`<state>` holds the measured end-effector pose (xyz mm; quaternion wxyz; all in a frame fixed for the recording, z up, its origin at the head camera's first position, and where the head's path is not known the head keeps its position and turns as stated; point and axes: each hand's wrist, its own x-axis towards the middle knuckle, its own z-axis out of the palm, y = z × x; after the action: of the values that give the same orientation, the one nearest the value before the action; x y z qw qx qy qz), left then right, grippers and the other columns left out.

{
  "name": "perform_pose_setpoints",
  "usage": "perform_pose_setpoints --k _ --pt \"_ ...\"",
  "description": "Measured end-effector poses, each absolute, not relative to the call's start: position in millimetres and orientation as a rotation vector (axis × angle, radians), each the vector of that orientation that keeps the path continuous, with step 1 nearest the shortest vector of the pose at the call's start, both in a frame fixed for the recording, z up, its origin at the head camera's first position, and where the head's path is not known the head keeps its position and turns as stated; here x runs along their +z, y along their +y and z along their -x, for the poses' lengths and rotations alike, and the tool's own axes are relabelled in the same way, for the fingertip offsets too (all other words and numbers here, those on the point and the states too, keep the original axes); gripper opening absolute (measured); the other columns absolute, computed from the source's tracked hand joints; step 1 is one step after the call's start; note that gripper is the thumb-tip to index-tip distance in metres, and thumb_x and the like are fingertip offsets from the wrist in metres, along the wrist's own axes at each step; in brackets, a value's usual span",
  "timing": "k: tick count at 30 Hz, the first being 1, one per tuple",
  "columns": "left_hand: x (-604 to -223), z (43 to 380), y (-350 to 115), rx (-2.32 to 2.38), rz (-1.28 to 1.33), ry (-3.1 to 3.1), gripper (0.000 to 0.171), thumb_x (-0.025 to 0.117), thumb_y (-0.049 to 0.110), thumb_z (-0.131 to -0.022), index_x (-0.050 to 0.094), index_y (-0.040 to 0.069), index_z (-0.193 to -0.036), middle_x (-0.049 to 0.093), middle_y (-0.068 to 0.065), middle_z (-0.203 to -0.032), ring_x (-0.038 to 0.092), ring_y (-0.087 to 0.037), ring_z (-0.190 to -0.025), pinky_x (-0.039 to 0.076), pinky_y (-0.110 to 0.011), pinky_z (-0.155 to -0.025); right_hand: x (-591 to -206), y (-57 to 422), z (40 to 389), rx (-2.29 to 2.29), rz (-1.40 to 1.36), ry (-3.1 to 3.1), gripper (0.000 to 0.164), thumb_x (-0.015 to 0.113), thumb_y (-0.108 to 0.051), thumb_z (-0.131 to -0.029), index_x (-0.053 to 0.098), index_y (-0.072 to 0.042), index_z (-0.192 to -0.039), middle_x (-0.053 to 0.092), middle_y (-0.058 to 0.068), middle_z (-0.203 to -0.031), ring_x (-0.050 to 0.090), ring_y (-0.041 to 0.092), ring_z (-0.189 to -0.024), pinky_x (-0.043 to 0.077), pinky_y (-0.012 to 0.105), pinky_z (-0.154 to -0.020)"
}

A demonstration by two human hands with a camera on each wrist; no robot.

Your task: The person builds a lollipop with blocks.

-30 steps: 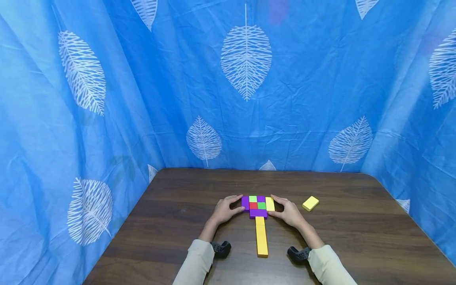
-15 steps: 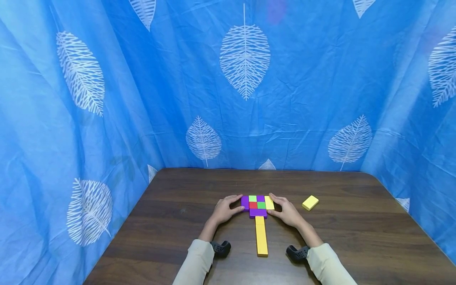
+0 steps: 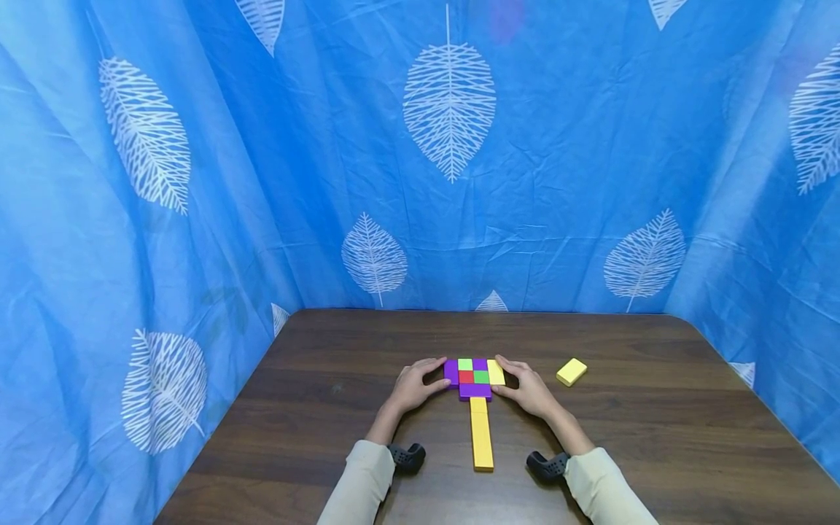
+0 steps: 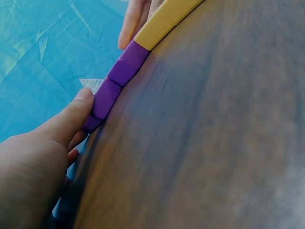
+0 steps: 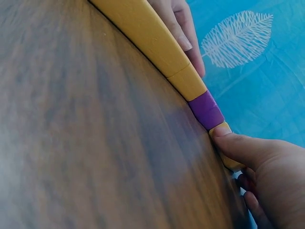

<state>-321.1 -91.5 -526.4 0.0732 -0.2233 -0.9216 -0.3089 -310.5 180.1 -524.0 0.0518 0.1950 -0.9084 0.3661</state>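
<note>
Flat coloured blocks lie together on the wooden table. My left hand [image 3: 412,386] pinches the upright purple block [image 3: 450,372] between thumb and fingers at the group's left side. On the opposite side my right hand [image 3: 533,390] pinches a yellow block [image 3: 495,372] the same way. Between them sit a light green block [image 3: 465,364], a small purple block [image 3: 480,364], a red block [image 3: 466,377] and a green block [image 3: 481,377]. A wide purple block [image 3: 475,391] lies below these. From it a yellow strip [image 3: 482,435], with a seam across it, runs toward me.
A loose yellow block [image 3: 572,372] lies tilted to the right of my right hand. The brown table [image 3: 315,415] ends at a blue curtain [image 3: 295,182] with white leaf prints. Dark wrist cameras sit on both wrists.
My right hand has moved slightly left with the yellow block, which now sits closer against the middle blocks. My left hand has kept its hold and place.
</note>
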Motion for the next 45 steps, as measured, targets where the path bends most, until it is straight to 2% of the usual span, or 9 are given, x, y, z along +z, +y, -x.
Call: perform_pose_setpoints --k 19,27,32,37,41,45 --pt "-527 322 -92 -0.925 0.671 -2.760 0.055 0.059 0.047 -0.087 0.052 0.019 -0.133 0.054 -0.002 -0.130 0.045 -0.020 -0.122 0.033 -0.044 -0.097 -525 179 311 1.125 -0.578 -2.752 0.072 0.071 -0.034 -0.081 0.041 -0.002 -0.138 0.041 0.014 -0.140 0.038 0.039 -0.124 0.031 0.055 -0.097" --pt "-528 321 -92 -0.930 0.666 -2.759 0.055 0.059 0.047 -0.087 0.052 0.019 -0.133 0.054 -0.003 -0.130 0.045 -0.021 -0.122 0.033 -0.045 -0.097 -524 182 307 1.156 -0.544 -2.701 0.072 0.068 -0.037 -0.083 0.041 0.001 -0.137 0.040 0.017 -0.140 0.036 0.040 -0.125 0.030 0.054 -0.099" --pt "-527 321 -92 -0.943 0.678 -2.752 0.055 0.059 0.047 -0.087 0.052 0.018 -0.133 0.054 -0.002 -0.130 0.046 -0.021 -0.122 0.033 -0.046 -0.098 -521 191 299 1.186 -0.528 -2.635 0.062 0.069 -0.030 -0.083 0.048 -0.001 -0.133 0.048 0.016 -0.133 0.043 0.039 -0.120 0.035 0.054 -0.095" --pt "-526 321 -92 -0.944 0.677 -2.754 0.055 0.060 0.046 -0.086 0.052 0.019 -0.133 0.054 -0.002 -0.130 0.045 -0.021 -0.122 0.033 -0.046 -0.098 -515 207 292 1.282 -0.571 -2.578 0.044 0.071 -0.022 -0.082 0.060 -0.003 -0.121 0.062 0.012 -0.116 0.056 0.031 -0.108 0.044 0.047 -0.087" --pt "-526 322 -92 -0.922 0.681 -2.745 0.055 0.060 0.046 -0.086 0.053 0.018 -0.133 0.054 -0.003 -0.130 0.046 -0.021 -0.121 0.033 -0.045 -0.097 -508 223 289 1.287 -0.579 -2.556 0.036 0.069 -0.022 -0.084 0.065 -0.005 -0.116 0.066 0.008 -0.110 0.061 0.027 -0.100 0.049 0.042 -0.081" --pt "-527 322 -93 -0.909 0.694 -2.741 0.054 0.060 0.044 -0.086 0.053 0.018 -0.132 0.054 -0.002 -0.129 0.047 -0.020 -0.121 0.034 -0.046 -0.097 -501 241 289 1.183 -0.554 -2.516 0.034 0.069 -0.023 -0.084 0.066 -0.007 -0.114 0.066 0.009 -0.109 0.059 0.030 -0.102 0.046 0.048 -0.082"
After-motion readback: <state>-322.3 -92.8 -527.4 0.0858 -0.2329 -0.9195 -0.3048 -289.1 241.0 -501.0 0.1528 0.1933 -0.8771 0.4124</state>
